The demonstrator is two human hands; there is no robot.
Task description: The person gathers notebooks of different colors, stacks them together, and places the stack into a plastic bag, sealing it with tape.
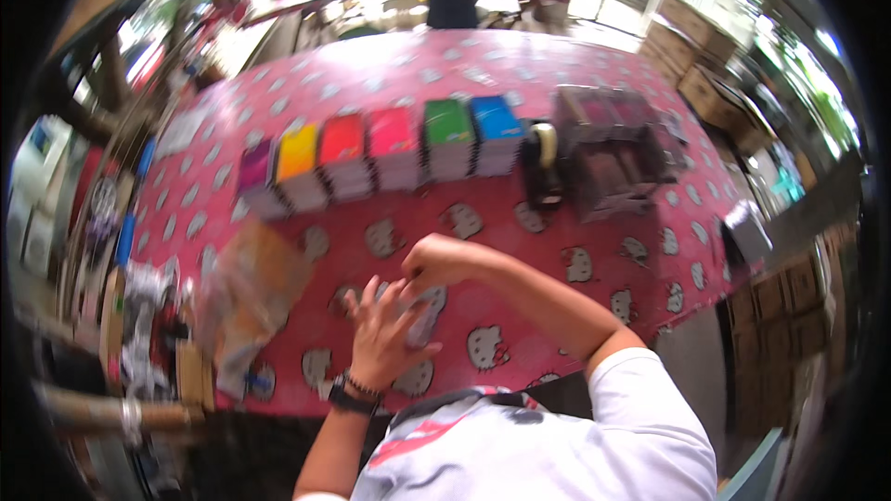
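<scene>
six coloured packs (371,162) in a row (mid-table) | cardboard boxes (696,46) far right

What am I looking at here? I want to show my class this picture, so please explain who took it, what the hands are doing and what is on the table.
A head-worn fisheye camera looks down, so straight edges bend. No machine: these are the wearer's own bare hands. The left hand, with a black wristband, and the right hand meet over the pink table; blur hides whether they hold anything. Behind them stands a row of coloured stacks, then a tape dispenser and dark trays. A clear bag lies at left.
</scene>
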